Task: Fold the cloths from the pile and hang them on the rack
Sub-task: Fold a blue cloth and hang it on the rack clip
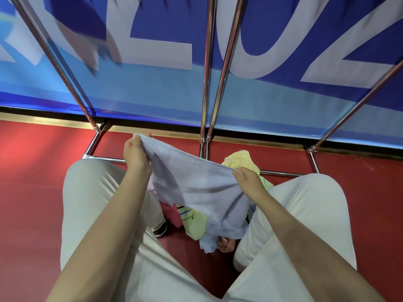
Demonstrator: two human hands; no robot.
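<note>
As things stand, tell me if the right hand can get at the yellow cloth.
Probably not yet: the right hand is pinching a corner of the blue cloth, shared with the left hand. The yellow cloth lies just beyond it, unobstructed, so letting go should free the way.

head view | looks forward and down | near lap | single view

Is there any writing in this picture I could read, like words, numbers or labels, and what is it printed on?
"L", "0", "2": big white characters on the blue banner behind the metal rack; the round one could be an O, and the "2" is cut off by the picture's edge.
More white characters at the banner's left are blurred and cropped: unreadable.
No writing shows on the light blue cloth or on the cloth pile.
</note>
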